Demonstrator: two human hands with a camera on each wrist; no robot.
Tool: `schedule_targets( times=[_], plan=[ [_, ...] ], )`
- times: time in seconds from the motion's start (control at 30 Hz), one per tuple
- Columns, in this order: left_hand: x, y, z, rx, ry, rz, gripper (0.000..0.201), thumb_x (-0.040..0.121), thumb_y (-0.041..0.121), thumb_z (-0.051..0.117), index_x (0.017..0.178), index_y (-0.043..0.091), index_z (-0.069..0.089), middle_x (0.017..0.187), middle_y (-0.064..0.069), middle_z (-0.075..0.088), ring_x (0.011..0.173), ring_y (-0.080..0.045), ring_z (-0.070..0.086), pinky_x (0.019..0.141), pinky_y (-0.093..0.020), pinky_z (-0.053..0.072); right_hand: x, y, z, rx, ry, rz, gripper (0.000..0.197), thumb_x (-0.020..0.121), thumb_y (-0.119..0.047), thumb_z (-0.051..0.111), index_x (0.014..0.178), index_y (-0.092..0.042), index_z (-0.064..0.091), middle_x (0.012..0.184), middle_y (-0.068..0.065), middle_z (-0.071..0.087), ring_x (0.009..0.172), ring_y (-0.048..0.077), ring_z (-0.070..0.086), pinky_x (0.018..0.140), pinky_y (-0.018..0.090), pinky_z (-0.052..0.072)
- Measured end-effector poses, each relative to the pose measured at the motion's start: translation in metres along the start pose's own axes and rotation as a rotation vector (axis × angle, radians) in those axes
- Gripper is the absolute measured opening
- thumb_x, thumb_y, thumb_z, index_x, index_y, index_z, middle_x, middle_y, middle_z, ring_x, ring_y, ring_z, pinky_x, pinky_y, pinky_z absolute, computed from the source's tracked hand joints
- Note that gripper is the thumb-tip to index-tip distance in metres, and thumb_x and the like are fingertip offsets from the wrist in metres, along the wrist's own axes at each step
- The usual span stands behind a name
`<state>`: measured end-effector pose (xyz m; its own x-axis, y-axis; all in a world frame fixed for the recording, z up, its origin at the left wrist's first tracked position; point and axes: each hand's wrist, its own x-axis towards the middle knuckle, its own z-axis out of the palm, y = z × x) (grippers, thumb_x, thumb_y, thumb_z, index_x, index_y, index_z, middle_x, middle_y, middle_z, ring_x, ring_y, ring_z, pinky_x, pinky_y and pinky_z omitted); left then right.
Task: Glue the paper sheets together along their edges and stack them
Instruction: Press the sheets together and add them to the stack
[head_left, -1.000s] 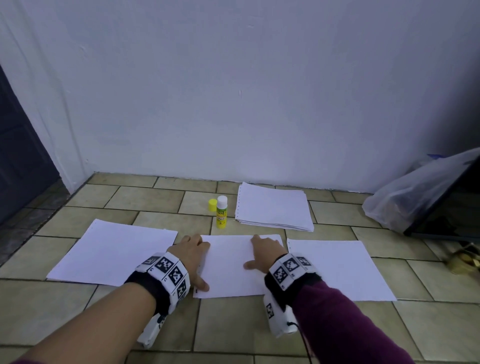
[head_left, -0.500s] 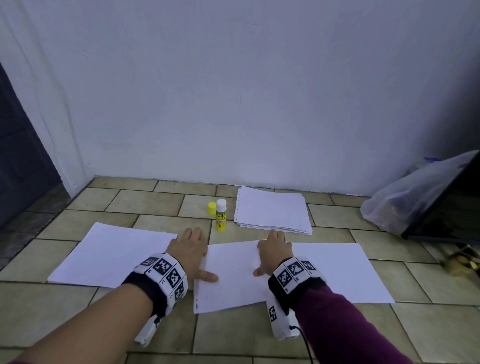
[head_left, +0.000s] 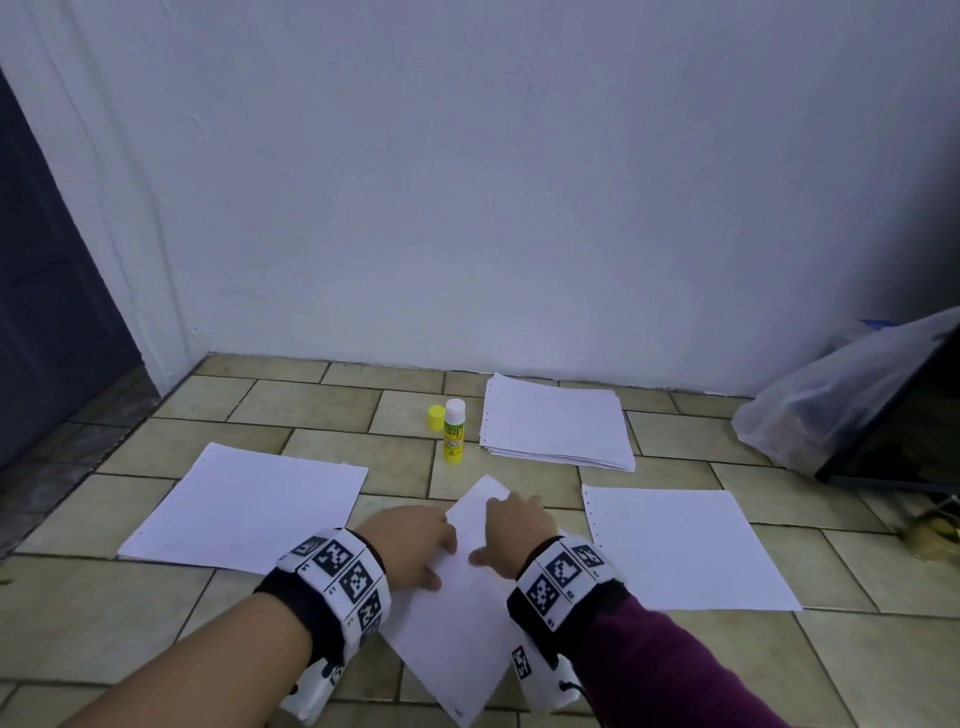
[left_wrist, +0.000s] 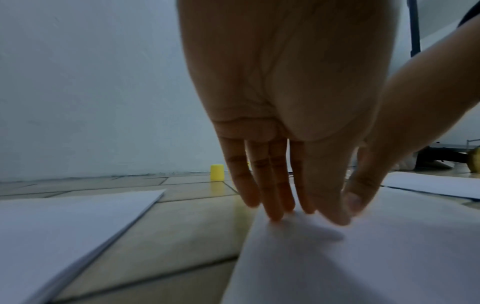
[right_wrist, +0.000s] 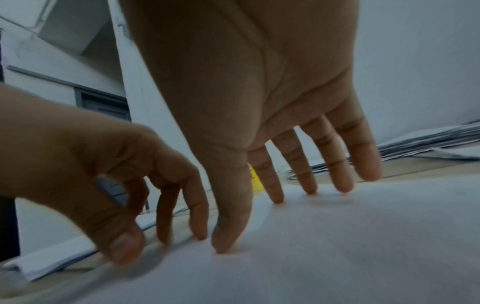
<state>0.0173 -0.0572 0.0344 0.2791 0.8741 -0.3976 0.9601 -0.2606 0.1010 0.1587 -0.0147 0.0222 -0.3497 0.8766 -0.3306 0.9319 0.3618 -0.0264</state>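
A white middle sheet (head_left: 457, 623) lies turned diagonally on the tiled floor, one corner pointing at the wall. My left hand (head_left: 415, 540) rests fingertips-down on its left edge (left_wrist: 363, 257). My right hand (head_left: 511, 527) presses on the sheet (right_wrist: 337, 236) close beside it, fingers spread and straight. Neither hand grips anything. Another single sheet (head_left: 244, 506) lies flat to the left and one more (head_left: 680, 545) to the right. An uncapped yellow glue stick (head_left: 454, 431) stands beyond the hands, its yellow cap (head_left: 436, 417) next to it.
A stack of white paper (head_left: 558, 421) sits by the wall, right of the glue stick. A clear plastic bag (head_left: 831, 410) and a dark leaning panel (head_left: 909, 441) fill the right corner. A dark door (head_left: 47, 312) is at the left.
The middle sheet has turned from lying square to lying diagonally and has slid toward me. Both hands came closer together on it.
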Motion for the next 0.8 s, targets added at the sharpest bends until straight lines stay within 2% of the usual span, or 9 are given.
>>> schedule_targets(
  times=[0.1,0.17,0.27,0.33,0.43,0.5,0.53,0.67,0.8],
  plan=[
    [-0.004,-0.004,-0.001,0.038,0.059,-0.083,0.040,0.087,0.031,0.067,0.123,0.021,0.053,0.125,0.000,0.054,0.112,-0.019,0.053,0.090,-0.028,0.042,-0.002,-0.013,0.001,-0.004,-0.018,-0.086,0.061,0.085,-0.036,0.068,0.129,-0.004,0.041,0.131,0.015,0.045,0.124,0.033,0.040,0.098,0.041,0.041],
    [-0.004,-0.009,0.002,0.007,0.102,-0.131,0.063,0.080,0.038,0.073,0.133,0.019,0.044,0.134,0.000,0.047,0.121,-0.019,0.047,0.096,-0.030,0.041,0.001,-0.018,0.000,-0.015,-0.034,-0.139,0.059,0.085,-0.029,0.070,0.129,-0.004,0.041,0.131,0.014,0.046,0.123,0.032,0.042,0.098,0.042,0.041],
    [-0.005,-0.016,0.009,-0.040,0.093,-0.177,0.105,0.076,0.050,0.074,0.152,0.010,0.013,0.158,-0.005,0.016,0.144,-0.019,0.019,0.113,-0.034,0.027,0.008,-0.024,-0.001,0.010,-0.053,-0.195,0.061,0.084,-0.013,0.068,0.136,-0.006,0.037,0.137,0.011,0.044,0.125,0.030,0.044,0.102,0.043,0.040],
    [-0.002,-0.020,0.014,-0.029,0.034,-0.207,0.117,0.076,0.057,0.070,0.153,0.008,-0.004,0.162,-0.005,-0.004,0.149,-0.018,0.001,0.119,-0.039,0.016,0.012,-0.027,-0.002,0.042,-0.071,-0.215,0.062,0.085,-0.006,0.064,0.139,-0.007,0.033,0.141,0.010,0.041,0.129,0.028,0.042,0.106,0.044,0.037],
    [0.004,-0.025,0.022,-0.039,-0.046,-0.247,0.121,0.077,0.064,0.064,0.152,0.005,-0.010,0.161,-0.007,-0.012,0.148,-0.018,-0.008,0.120,-0.046,0.009,0.014,-0.034,-0.002,0.007,-0.117,-0.203,0.072,0.088,-0.007,0.061,0.147,-0.007,0.021,0.153,0.008,0.023,0.142,0.022,0.022,0.114,0.051,0.022],
    [0.006,-0.026,0.022,-0.022,-0.053,-0.253,0.121,0.075,0.066,0.064,0.152,0.005,-0.008,0.161,-0.007,-0.009,0.148,-0.019,-0.008,0.120,-0.047,0.008,0.014,-0.041,-0.003,-0.006,-0.130,-0.222,0.080,0.088,-0.011,0.061,0.151,-0.009,0.011,0.159,0.006,0.008,0.146,0.018,0.008,0.117,0.054,0.011],
    [0.007,-0.026,0.022,-0.008,-0.052,-0.250,0.121,0.075,0.067,0.064,0.153,0.006,-0.006,0.161,-0.007,-0.007,0.148,-0.019,-0.007,0.119,-0.048,0.008,0.014,-0.044,-0.003,0.015,-0.134,-0.250,0.081,0.089,-0.011,0.060,0.151,-0.010,0.008,0.160,0.005,0.005,0.147,0.018,0.008,0.117,0.054,0.008],
    [0.009,-0.025,0.020,0.031,-0.061,-0.254,0.122,0.074,0.069,0.062,0.152,0.005,-0.006,0.161,-0.009,-0.006,0.149,-0.021,-0.005,0.119,-0.048,0.008,0.012,-0.037,-0.007,0.107,-0.132,-0.262,0.066,0.094,-0.013,0.043,0.152,-0.015,0.011,0.160,0.000,0.012,0.144,0.018,0.022,0.118,0.050,-0.005],
    [0.007,-0.025,0.019,0.058,-0.032,-0.250,0.120,0.075,0.070,0.060,0.152,0.002,-0.003,0.161,-0.010,-0.002,0.149,-0.022,-0.002,0.119,-0.045,0.009,0.015,-0.004,-0.010,0.170,-0.071,-0.093,0.051,0.098,-0.028,0.034,0.148,-0.019,0.025,0.148,0.002,0.040,0.135,0.018,0.039,0.117,0.048,-0.008]
  ],
)
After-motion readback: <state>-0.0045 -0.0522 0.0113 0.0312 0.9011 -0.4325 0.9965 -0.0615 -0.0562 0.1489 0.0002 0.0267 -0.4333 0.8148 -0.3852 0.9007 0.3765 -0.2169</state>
